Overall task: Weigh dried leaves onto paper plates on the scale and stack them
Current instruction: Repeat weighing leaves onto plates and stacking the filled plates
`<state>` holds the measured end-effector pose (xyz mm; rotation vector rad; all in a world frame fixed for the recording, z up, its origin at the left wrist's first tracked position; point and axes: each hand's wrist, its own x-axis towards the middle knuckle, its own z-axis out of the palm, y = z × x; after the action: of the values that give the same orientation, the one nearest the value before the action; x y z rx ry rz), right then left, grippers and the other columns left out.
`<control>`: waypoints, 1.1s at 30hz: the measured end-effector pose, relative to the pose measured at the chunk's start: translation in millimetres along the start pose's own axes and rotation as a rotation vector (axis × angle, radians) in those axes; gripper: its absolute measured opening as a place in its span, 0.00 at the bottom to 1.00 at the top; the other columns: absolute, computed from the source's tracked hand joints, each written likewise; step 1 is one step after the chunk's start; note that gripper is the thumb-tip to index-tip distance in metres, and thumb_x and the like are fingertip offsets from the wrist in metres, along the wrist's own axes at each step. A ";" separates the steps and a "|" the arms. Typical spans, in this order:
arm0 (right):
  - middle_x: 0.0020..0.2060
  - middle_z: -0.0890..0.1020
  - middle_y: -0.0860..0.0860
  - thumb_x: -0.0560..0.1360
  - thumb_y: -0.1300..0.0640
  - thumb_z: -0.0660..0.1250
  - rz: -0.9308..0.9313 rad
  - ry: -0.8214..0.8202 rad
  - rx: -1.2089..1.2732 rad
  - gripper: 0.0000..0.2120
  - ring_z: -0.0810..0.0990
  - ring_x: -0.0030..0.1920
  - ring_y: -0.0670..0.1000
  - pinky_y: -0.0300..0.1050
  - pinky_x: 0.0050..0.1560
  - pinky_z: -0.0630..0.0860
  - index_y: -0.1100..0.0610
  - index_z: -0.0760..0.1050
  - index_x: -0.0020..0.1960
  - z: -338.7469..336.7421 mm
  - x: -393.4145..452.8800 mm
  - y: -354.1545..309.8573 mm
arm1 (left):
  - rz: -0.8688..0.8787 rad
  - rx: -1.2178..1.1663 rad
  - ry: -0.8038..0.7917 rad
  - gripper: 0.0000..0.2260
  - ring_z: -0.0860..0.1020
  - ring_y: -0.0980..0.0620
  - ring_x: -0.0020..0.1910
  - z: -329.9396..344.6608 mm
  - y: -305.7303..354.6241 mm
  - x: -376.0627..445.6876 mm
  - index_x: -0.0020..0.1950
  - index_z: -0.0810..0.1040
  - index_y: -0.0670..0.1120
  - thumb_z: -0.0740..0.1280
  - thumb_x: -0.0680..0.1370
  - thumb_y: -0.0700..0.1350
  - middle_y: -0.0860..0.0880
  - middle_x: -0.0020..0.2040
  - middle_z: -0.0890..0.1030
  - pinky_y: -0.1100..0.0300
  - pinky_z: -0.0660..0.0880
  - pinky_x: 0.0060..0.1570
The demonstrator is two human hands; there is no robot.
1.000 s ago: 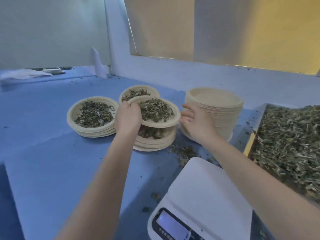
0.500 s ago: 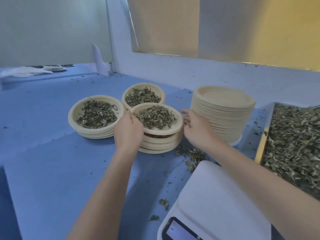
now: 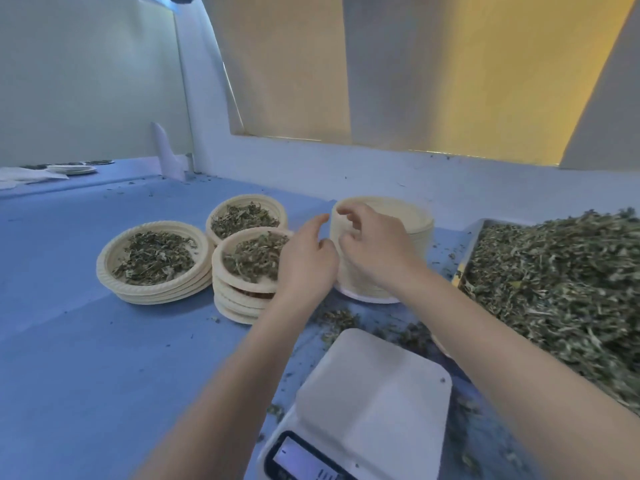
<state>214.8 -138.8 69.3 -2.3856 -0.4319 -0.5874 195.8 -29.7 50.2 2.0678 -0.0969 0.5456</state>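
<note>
- On the left of the blue table we see three stacks of paper plates with dried leaves — the nearest stack is touching our left hand.
- Left hand: fingers relaxed, holding nothing.
- Right hand: curled fingers pinch the rim of the empty plate stack.
- The white scale is bare — the leaf tray is at right.

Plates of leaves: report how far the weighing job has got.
Done: three stacks of filled plates stand on the blue table, each topped with leaves. In hand: both the left hand and the right hand are at the empty plate stack, seemingly picking off the next plate. Left: the scale is bare, and the tray of dried leaves is heaped, so many portions seem to remain.
</note>
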 end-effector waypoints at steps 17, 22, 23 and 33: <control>0.29 0.62 0.51 0.72 0.63 0.60 0.494 -0.191 -0.117 0.14 0.60 0.28 0.50 0.41 0.27 0.57 0.56 0.58 0.32 -54.6 70.7 95.3 | -0.307 0.287 -0.175 0.20 0.69 0.41 0.65 62.0 18.1 106.3 0.68 0.63 0.36 0.60 0.77 0.38 0.39 0.66 0.71 0.57 0.65 0.50; 0.29 0.58 0.51 0.73 0.69 0.55 0.461 -0.180 -0.194 0.17 0.56 0.28 0.50 0.42 0.27 0.54 0.55 0.55 0.31 -57.7 80.6 95.3 | -0.200 0.451 -0.261 0.15 0.70 0.39 0.65 54.5 32.2 108.9 0.64 0.69 0.33 0.53 0.79 0.34 0.36 0.65 0.72 0.54 0.68 0.59; 0.29 0.58 0.51 0.73 0.69 0.55 0.453 -0.157 -0.193 0.17 0.55 0.28 0.50 0.42 0.28 0.53 0.54 0.54 0.31 -56.3 81.1 94.7 | -0.183 0.467 -0.279 0.15 0.71 0.39 0.64 55.1 35.4 108.3 0.64 0.69 0.32 0.52 0.79 0.34 0.35 0.65 0.72 0.54 0.68 0.59; 0.30 0.60 0.52 0.74 0.70 0.53 0.391 -0.008 -0.137 0.16 0.57 0.29 0.50 0.42 0.28 0.54 0.55 0.55 0.32 -78.9 77.6 71.9 | -0.205 0.395 -0.227 0.15 0.67 0.38 0.67 39.5 61.5 104.6 0.64 0.66 0.32 0.52 0.78 0.34 0.35 0.65 0.69 0.49 0.67 0.64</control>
<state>288.4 -231.4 127.7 -2.5095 0.0776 -0.4384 285.8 -80.1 125.4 2.4846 0.0987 0.2117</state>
